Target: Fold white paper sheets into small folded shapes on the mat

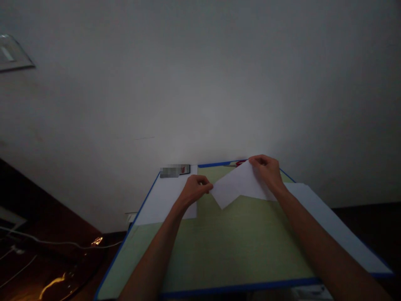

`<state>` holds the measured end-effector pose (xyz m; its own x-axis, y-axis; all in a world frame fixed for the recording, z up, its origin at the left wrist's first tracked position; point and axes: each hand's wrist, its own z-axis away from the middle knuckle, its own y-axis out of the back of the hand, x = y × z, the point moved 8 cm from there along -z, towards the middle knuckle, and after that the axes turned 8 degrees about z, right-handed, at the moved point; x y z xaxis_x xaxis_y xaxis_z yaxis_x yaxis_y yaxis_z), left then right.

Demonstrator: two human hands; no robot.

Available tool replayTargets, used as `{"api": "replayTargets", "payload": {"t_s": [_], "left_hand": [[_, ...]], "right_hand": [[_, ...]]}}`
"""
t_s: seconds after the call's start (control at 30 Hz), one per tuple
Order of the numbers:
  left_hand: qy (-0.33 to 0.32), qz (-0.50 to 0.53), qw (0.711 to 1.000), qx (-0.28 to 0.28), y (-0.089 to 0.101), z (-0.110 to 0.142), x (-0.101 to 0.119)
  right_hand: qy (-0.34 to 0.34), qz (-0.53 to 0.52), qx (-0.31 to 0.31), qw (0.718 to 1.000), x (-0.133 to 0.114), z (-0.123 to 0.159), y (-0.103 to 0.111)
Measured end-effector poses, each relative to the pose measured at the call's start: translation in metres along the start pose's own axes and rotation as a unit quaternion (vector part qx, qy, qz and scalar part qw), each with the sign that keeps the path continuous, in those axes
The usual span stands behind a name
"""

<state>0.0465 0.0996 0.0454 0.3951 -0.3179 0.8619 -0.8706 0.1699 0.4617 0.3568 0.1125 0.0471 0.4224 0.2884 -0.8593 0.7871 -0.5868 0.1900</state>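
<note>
A folded white paper (237, 187) lies on a pale green board with a blue rim (219, 288). My left hand (194, 189) is closed in a pinch on the paper's left corner. My right hand (266, 170) is curled over the paper's top right corner and grips it there. Both forearms reach in from the bottom of the view. The paper's lower point rests on the green surface between my hands.
White sheets lie on the board at the left (163, 200) and along the right side (332, 225). A small dark object (184, 169) and something red (240, 163) sit at the far edge. A wall rises behind. White cables (46, 242) cross the dark surface at left.
</note>
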Motion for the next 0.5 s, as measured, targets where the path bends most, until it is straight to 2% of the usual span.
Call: {"api": "replayTargets", "payload": {"t_s": [0.1,0.2,0.37,0.5], "left_hand": [[-0.004,-0.03,0.999,0.032,0.011,0.0,-0.002],[-0.007,-0.026,0.995,0.094,0.027,-0.001,-0.005],[-0.009,-0.015,0.979,0.202,0.042,-0.001,-0.011],[-0.015,0.056,0.961,0.272,0.042,0.004,-0.014]], "right_hand": [[-0.01,-0.016,0.038,0.999,0.009,-0.005,0.011],[-0.02,-0.037,0.046,0.998,0.014,-0.007,0.014],[-0.012,-0.073,-0.006,0.997,0.005,0.0,-0.003],[-0.035,-0.145,-0.069,0.986,-0.004,0.008,-0.016]]}}
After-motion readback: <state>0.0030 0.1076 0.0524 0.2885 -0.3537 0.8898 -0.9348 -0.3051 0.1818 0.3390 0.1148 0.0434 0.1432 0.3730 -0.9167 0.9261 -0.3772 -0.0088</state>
